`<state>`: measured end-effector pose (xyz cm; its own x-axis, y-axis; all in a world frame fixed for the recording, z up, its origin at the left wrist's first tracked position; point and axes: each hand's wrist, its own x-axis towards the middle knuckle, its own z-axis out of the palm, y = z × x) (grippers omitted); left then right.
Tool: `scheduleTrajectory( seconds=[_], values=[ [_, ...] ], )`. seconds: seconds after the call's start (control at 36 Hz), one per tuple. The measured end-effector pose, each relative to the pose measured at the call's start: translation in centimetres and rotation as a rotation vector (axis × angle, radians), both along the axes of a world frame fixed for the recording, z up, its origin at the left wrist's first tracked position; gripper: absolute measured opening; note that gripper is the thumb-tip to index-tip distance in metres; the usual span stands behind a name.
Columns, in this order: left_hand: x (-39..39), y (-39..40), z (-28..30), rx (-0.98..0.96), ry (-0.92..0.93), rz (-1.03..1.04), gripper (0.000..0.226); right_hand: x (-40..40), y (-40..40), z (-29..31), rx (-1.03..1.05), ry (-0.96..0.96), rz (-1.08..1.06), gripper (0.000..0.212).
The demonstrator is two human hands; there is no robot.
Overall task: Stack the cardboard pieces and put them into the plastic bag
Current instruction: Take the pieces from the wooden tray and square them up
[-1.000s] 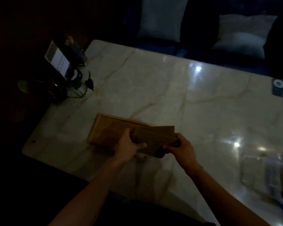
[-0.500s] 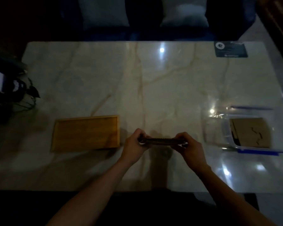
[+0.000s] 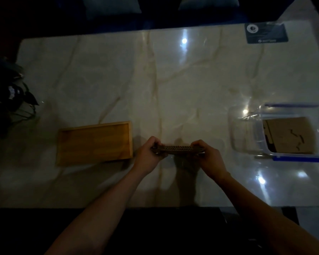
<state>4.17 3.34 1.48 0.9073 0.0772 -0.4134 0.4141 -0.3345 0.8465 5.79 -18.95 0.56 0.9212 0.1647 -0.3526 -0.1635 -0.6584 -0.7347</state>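
Several cardboard pieces [image 3: 177, 149] are held as one thin stack, edge-on to the camera, just above the desk [image 3: 173, 80] near the middle of its near edge. Corrugated flutes show along the upper edge, so the stack is likely light and fairly stiff across its face, though the loose sheets could slide against one another or fan out if the squeeze slackens; its corners would probably dent under a hard pinch. Holding it by the two short ends, as now, looks sound, since pressure from both sides keeps the edges flush. The left hand [image 3: 149, 153] wraps the left end with fingers curled over the top and clamped on the stack; the right hand [image 3: 208, 155] does the same at the right end, knuckles up. Both forearms reach forward from the near edge, wrists roughly level, angling toward each other. Toward the desk's right edge lies the clear plastic bag [image 3: 247, 137], blue zip strips visible, with a cardboard sheet [image 3: 291, 137] seemingly already inside. An empty wooden tray [image 3: 94, 143] sits just left of the left hand.
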Motion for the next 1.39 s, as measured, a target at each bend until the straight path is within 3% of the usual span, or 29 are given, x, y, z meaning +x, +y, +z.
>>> scheduleTrajectory(
  seconds=[0.14,0.28,0.36,0.5,0.56,0.67,0.89,0.97,1.19,1.39],
  values=[
    [-0.2,0.0,0.0,-0.022,-0.024,-0.012,0.040,-0.1,-0.1,0.6,0.048,0.019,0.015,0.038],
    [-0.2,0.2,-0.1,0.008,-0.028,-0.033,0.038,-0.3,-1.3,1.7,0.218,0.131,0.022,0.097],
    [-0.2,0.3,-0.4,-0.004,-0.031,-0.043,0.037,-0.9,-2.1,1.9,0.260,0.104,-0.028,0.122],
    [-0.3,0.4,-0.8,-0.013,-0.038,-0.041,0.036,-1.9,-1.6,2.1,0.341,0.035,-0.302,0.130],
    [-0.4,0.3,-0.8,-0.008,-0.042,-0.035,0.034,-2.4,-0.3,1.9,0.357,0.043,-0.319,0.135],
    [-0.5,-0.5,-0.4,-0.038,-0.055,-0.015,0.031,-3.6,3.1,1.0,0.487,0.089,-0.256,0.118],
    [-0.9,-0.8,-1.0,-0.001,-0.059,0.008,0.030,-2.5,2.1,1.4,0.516,0.047,-0.487,0.108],
    [-0.8,-1.3,-1.4,-0.027,-0.037,0.070,0.041,-3.2,2.9,1.6,0.531,0.104,-0.387,0.093],
    [-0.8,-1.1,-1.2,-0.004,-0.058,0.055,0.042,-2.6,1.5,1.4,0.412,0.066,-0.298,0.066],
    [-1.1,-1.1,-1.2,0.025,-0.055,0.055,0.045,-1.9,1.3,0.4,0.233,-0.063,-0.238,0.026]
  ],
)
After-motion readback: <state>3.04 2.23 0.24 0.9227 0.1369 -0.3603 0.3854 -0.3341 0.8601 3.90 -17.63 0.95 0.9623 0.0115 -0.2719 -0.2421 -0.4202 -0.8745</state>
